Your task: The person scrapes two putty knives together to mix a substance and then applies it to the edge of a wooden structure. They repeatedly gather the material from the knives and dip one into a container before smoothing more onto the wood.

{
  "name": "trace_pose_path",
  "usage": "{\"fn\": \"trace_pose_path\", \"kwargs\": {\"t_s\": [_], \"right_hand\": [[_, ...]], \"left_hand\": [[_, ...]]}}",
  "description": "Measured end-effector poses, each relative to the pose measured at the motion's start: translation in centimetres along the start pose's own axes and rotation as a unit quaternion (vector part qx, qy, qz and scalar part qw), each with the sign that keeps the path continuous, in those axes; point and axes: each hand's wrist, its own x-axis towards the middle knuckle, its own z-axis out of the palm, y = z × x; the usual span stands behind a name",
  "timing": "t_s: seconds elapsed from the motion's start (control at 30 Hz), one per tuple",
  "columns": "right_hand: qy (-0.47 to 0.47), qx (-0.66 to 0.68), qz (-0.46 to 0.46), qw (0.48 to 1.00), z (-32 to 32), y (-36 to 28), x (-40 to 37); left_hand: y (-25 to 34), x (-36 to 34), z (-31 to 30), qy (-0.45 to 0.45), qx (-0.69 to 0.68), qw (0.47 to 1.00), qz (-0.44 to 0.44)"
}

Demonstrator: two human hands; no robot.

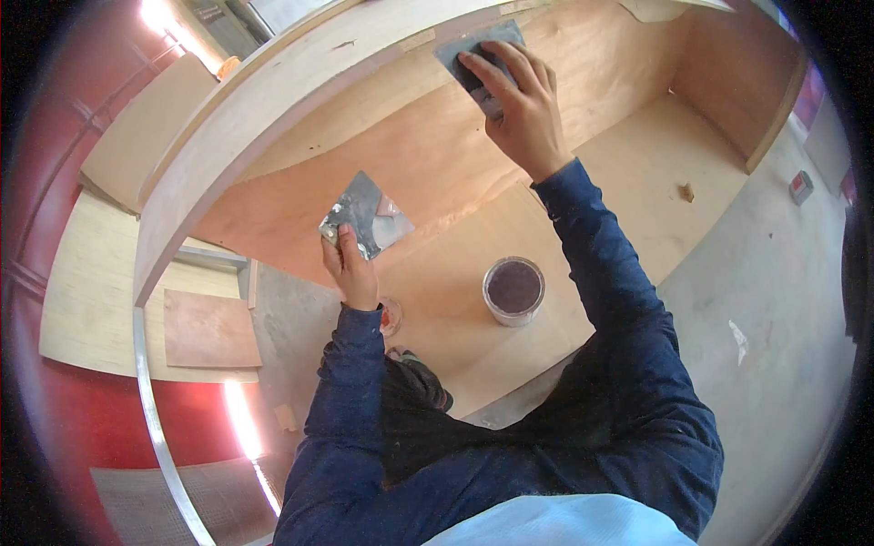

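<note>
My left hand (349, 268) pinches a square metal putty plate (364, 211) by its lower corner; pinkish filler and white smears lie on its face. Raised at the top, my right hand (526, 109) presses its fingers along a flat grey putty scraper (466, 62). The scraper's far edge meets or nearly meets the upper rim of the curved plywood panel (364, 55); contact is hard to tell. Below and between the hands, a round tub (513, 289) of dark brownish contents stands on the plywood base (437, 337).
A reddish round lid (390, 317) lies beside my left forearm. A small tin (801, 187) and a white scrap (737, 341) rest on the grey floor at right. A brown fragment (685, 192) sits on the plywood. At left are wooden boards (211, 329) and a metal bar (155, 419).
</note>
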Motion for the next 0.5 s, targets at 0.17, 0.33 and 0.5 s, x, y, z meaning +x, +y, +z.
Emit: {"fn": "trace_pose_path", "kwargs": {"t_s": [0.17, 0.33, 0.5], "right_hand": [[0.019, 0.020, -0.003, 1.000, -0.6, -1.3, 0.7], [0.031, 0.032, -0.001, 0.999, -0.2, -1.8, 1.6], [0.033, 0.026, -0.013, 0.999, 0.6, -1.6, 1.6]], "left_hand": [[0.2, -0.2, 0.5, 0.006, -0.003, 1.000, -0.003], [0.1, -0.1, 0.2, -0.004, -0.008, 1.000, -0.003], [-0.2, 0.1, 0.1, -0.004, -0.030, 1.000, -0.002]]}}
